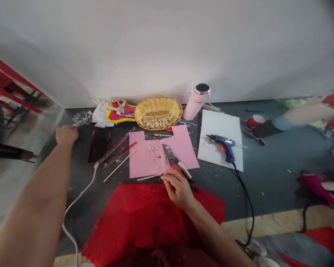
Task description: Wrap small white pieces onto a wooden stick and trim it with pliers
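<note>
A dark grey counter (278,159) fills the scene; directions are taken from the pink paper at its middle. At 6 o'clock, the largest item, a red cloth (144,215), spreads over the near edge. Next in size is the notched pink paper (141,159), then a white sheet (211,128) at 3 o'clock carrying a blue glue gun (226,148). An oval wicker basket (158,107), holding small pale pieces, sits at 12 o'clock; a pink flask (195,104) stands at 1 o'clock. A dark phone (98,146) lies at 9 o'clock.

The right hand (180,189), at 5 o'clock, partly hides the red-handled cutters (169,154) lying on the paper. Its fingers pinch together at the right end of a thin pale stick (149,178), at the paper's near edge. The left hand (66,135) reaches toward 9 o'clock, beside a clear bag (82,118) of small items; whether its fingers grip anything cannot be told.
</note>
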Demonstrator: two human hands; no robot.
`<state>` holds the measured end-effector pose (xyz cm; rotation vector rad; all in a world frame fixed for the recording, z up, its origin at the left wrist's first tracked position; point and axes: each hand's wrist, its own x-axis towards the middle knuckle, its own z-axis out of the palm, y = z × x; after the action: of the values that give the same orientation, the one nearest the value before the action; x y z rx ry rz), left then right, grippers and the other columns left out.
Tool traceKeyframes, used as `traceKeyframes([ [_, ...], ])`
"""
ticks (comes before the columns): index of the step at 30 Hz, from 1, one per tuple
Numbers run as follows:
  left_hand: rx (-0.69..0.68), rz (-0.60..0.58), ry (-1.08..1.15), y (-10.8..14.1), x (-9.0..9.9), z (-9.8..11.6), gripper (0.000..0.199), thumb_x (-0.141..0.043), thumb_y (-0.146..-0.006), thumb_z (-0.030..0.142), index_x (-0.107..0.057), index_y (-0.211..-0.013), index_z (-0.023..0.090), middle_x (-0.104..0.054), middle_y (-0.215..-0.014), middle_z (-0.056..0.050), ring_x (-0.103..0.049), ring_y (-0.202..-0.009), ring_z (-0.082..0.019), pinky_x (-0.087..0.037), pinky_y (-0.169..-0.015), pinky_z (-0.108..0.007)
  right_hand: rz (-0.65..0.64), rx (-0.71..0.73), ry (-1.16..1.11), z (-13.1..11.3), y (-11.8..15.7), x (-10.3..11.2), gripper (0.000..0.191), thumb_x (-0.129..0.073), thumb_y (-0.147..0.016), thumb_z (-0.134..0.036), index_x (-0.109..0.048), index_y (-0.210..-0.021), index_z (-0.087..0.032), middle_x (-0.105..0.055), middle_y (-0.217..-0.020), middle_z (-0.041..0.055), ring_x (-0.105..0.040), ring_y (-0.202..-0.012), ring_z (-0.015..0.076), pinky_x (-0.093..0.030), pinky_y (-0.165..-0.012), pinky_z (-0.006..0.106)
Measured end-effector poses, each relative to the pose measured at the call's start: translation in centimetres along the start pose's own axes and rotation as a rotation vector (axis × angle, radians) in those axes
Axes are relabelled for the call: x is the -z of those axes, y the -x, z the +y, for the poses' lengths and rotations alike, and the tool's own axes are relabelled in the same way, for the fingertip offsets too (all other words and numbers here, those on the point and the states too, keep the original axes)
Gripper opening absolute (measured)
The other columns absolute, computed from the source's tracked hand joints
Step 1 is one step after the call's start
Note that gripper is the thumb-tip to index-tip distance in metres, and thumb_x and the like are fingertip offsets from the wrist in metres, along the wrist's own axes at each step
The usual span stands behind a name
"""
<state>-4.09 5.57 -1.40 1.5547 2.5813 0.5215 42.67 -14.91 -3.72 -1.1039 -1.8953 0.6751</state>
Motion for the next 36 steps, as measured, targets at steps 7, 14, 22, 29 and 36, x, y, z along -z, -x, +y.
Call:
traceKeyframes([
  [7, 0.227, -0.018, -0.209, 2.6, 3.2, 2.0, 0.019, -0.053, -0.082, 0.024, -0.055, -0.068, 0.013, -0.053, -0.058, -0.003, -0.060, -0.085, -0.027, -0.050, -0.077, -0.042, -0.016, 0.002, -0.045, -0.1, 0.0, 0.2, 0.024, -0.048, -0.088, -0.013, -0.062, -0.105, -0.024, -0.062, -0.100, 0.0081, -0.063, -0.092, 0.0182, -0.056, -0.080, 0.033],
  [14, -0.462, -0.075, 0.052, 16.0, 2.3, 12.3, 0.018, -0.049, -0.089, 0.029, -0.063, -0.096, 0.020, -0.067, -0.095, -0.002, -0.060, -0.088, -0.018, -0.046, -0.082, -0.029, 0.017, 0.006, -0.066, -0.2, 0.3, 0.3, 0.020, -0.049, -0.088, -0.013, -0.063, -0.101, -0.021, -0.062, -0.099, 0.0085, -0.062, -0.092, 0.0168, -0.054, -0.082, 0.030],
  [22, -0.750, -0.313, 0.078, 26.1, -4.7, 17.0, 0.022, -0.047, -0.089, 0.024, -0.068, -0.093, 0.019, -0.070, -0.094, -0.007, -0.062, -0.091, -0.021, -0.046, -0.088, -0.034, 0.055, 0.053, -0.074, -1.1, 0.3, 0.4, 0.018, -0.049, -0.090, -0.015, -0.063, -0.100, -0.021, -0.062, -0.100, 0.0082, -0.063, -0.091, 0.0160, -0.055, -0.081, 0.029],
  [29, -0.700, -0.192, 0.193, 25.8, -3.0, 15.4, 0.023, -0.050, -0.088, 0.024, -0.068, -0.102, 0.020, -0.071, -0.098, -0.006, -0.063, -0.092, -0.021, -0.047, -0.087, -0.033, -0.081, 0.028, -0.009, -2.2, 1.7, 3.3, 0.019, -0.049, -0.090, -0.016, -0.062, -0.104, -0.020, -0.061, -0.103, 0.0089, -0.062, -0.094, 0.0172, -0.053, -0.083, 0.031],
  [36, -0.638, -0.197, 0.176, 27.0, -1.9, 13.4, 0.021, -0.052, -0.087, 0.024, -0.066, -0.101, 0.018, -0.068, -0.098, -0.006, -0.062, -0.085, -0.019, -0.048, -0.081, -0.032, -0.165, -0.020, 0.082, -1.5, 4.5, 5.1, 0.020, -0.048, -0.090, -0.014, -0.061, -0.104, -0.019, -0.062, -0.103, 0.0091, -0.062, -0.093, 0.0182, -0.053, -0.082, 0.032],
])
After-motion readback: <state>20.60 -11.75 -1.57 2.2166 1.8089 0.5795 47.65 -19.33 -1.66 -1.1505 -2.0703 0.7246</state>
